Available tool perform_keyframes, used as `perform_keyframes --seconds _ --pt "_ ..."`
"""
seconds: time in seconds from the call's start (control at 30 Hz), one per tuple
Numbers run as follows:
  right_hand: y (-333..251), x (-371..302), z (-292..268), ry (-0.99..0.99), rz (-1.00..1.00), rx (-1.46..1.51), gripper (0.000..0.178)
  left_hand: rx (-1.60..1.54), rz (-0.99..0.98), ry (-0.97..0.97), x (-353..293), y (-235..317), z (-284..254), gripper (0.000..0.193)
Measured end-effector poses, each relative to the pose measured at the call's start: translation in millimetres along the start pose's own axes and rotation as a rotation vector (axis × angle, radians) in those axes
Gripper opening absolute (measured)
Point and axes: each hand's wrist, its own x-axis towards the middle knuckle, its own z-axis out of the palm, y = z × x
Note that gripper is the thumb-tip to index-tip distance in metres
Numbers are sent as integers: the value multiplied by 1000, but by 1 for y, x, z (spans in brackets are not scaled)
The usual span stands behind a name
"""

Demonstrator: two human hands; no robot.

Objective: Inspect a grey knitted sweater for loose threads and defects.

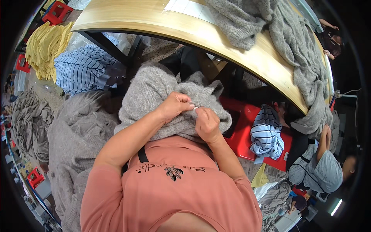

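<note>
A fuzzy grey knit garment [148,89] lies bunched across my lap. Over it, my left hand [174,107] is closed in a pinch, thumb and forefinger pressed together. My right hand [207,123] is also closed, its fingertips almost meeting those of the left. Between the two sets of fingertips shows a small white piece [195,108], too small to tell what it is; both hands pinch at it. Folds of the knit hide what lies beneath.
A wooden table [127,15] curves ahead, with more grey knitwear [297,50] draped over its right side. Grey knits [81,135] heap at my left, beyond them striped shirts [83,67] and yellow garments [46,46]. Red stools [241,116] stand right, near a seated person [317,170].
</note>
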Motion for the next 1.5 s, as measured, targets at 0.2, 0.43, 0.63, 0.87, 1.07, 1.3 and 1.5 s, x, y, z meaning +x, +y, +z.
perform_keyframes --seconds 0.2,0.43,0.63,0.87,1.07,1.3,1.5 --pt "6 4 6 40 185 27 22 -16 81 126 -3 -8 9 8" --pt "19 7 1 -164 464 381 19 34 117 167 -4 -8 8 7" --pt "25 5 -4 -279 796 670 17 133 143 199 -8 -4 15 6" --pt "21 -2 3 -312 800 478 15 312 184 225 -6 -9 15 6" --pt "3 -6 7 -219 798 237 15 669 387 397 -8 -16 24 7" --pt "4 -14 3 -156 566 177 15 1147 953 401 -3 -11 31 14" --pt "43 -13 -14 88 644 -108 18 1546 777 192 8 34 -6 4"
